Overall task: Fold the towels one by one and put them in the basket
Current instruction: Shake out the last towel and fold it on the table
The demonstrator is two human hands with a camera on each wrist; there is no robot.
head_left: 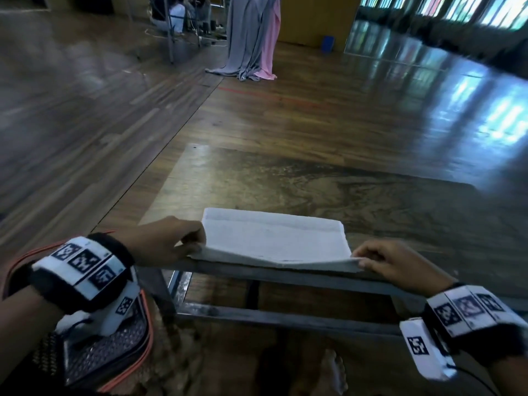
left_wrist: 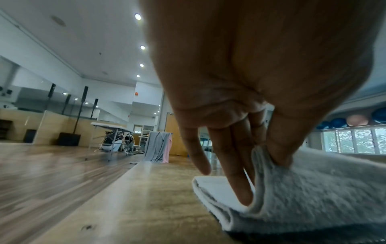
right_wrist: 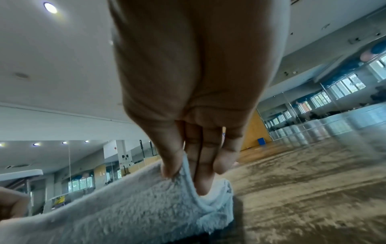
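A white towel [head_left: 274, 238] lies folded on the near part of the wooden table [head_left: 343, 190], its near edge lifted off the lower layers. My left hand [head_left: 188, 244] pinches the near-left corner of the top layer, thumb on top and fingers underneath, as the left wrist view shows on the towel [left_wrist: 313, 189]. My right hand [head_left: 363, 260] pinches the near-right corner in the same way; the right wrist view has the towel [right_wrist: 135, 206] raised between thumb and fingers. A dark mesh basket [head_left: 114, 347] with an orange rim stands low at the left, below my left wrist.
The table's metal frame [head_left: 285, 315] runs under its near edge. A grey and pink cloth [head_left: 254, 38] hangs to the floor far behind. People sit beside a stand at the far back [head_left: 177, 15]. Polished wooden floor [head_left: 85, 110] surrounds the table.
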